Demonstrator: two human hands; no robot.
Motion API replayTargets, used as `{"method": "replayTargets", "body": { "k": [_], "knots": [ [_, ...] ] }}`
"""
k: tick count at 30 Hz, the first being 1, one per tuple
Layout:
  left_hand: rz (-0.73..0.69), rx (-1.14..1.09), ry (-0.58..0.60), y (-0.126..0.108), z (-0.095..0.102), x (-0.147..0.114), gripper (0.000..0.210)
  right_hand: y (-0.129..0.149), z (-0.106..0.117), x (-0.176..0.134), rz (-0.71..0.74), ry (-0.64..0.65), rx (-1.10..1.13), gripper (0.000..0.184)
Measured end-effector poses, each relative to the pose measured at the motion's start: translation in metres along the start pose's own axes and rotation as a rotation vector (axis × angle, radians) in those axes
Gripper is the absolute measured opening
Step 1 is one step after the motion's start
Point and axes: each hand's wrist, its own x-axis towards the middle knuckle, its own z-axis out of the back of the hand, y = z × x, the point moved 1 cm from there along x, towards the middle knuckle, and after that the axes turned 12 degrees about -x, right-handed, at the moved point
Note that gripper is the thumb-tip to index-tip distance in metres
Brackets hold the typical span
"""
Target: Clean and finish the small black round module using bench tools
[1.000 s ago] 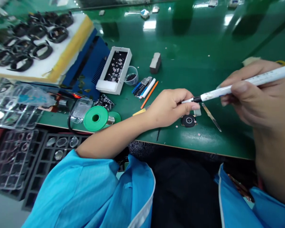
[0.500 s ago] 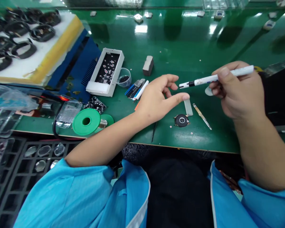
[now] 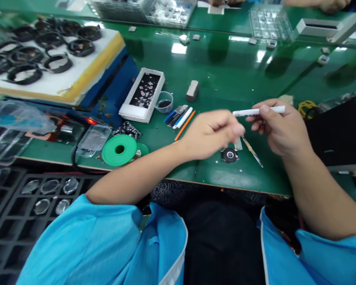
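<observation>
My right hand [image 3: 280,126] holds a white pen [image 3: 256,111] level between thumb and fingers, its left end pointing at my other hand. Beside that end, my left hand [image 3: 212,132] is blurred, with its fingers curled in and the thumb against them. Anything inside them is hidden, and whether they touch the pen I cannot tell. Below the hands, a round black watch body [image 3: 229,155] lies on the green table. A thin pointed tool [image 3: 252,152] lies to its right, with a pale strip [image 3: 239,145] partly covered by my left fingers.
Left of my hands are an orange stick [image 3: 185,126], a white marker [image 3: 184,117], a clear cup [image 3: 164,101] and a white box [image 3: 142,95] of small parts. A green spool [image 3: 119,149] sits near the front edge. Watch cases fill a foam block [image 3: 106,47]. A co-worker's hand [image 3: 334,4] shows behind.
My right hand has moved left and a little down with the pen. My left hand has moved right toward the pen's end, and its fingers have curled closed. The camera view has shifted.
</observation>
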Motion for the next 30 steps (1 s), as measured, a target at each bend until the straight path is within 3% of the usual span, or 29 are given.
{"method": "replayTargets", "body": {
  "k": [3, 5, 9, 15, 18, 22, 30],
  "knots": [
    [-0.134, 0.207, 0.319, 0.006, -0.008, -0.007, 0.042, 0.007, -0.01, 0.001, -0.08, 0.105, 0.037, 0.041],
    [-0.198, 0.402, 0.421, 0.013, -0.011, -0.009, 0.035, 0.012, -0.019, 0.004, -0.105, 0.205, 0.037, 0.042],
    [-0.281, 0.639, 0.479, 0.022, -0.012, -0.011, 0.027, 0.022, -0.047, 0.017, -0.101, 0.409, 0.046, 0.047],
    [-0.309, 0.648, 0.523, 0.021, -0.012, -0.012, 0.027, 0.039, -0.116, 0.041, -0.126, 0.735, 0.027, 0.039],
    [-0.291, 0.668, 0.552, 0.018, -0.011, -0.013, 0.027, 0.047, -0.136, 0.049, -0.137, 0.738, -0.053, 0.027],
    [-0.224, 0.758, 0.522, 0.016, -0.01, -0.011, 0.028, 0.051, -0.116, 0.05, -0.033, 0.554, -0.197, 0.031],
    [-0.045, 0.965, 0.414, 0.01, -0.008, -0.007, 0.033, 0.022, -0.008, 0.008, 0.433, 0.419, -0.754, 0.029]
  ]
}}
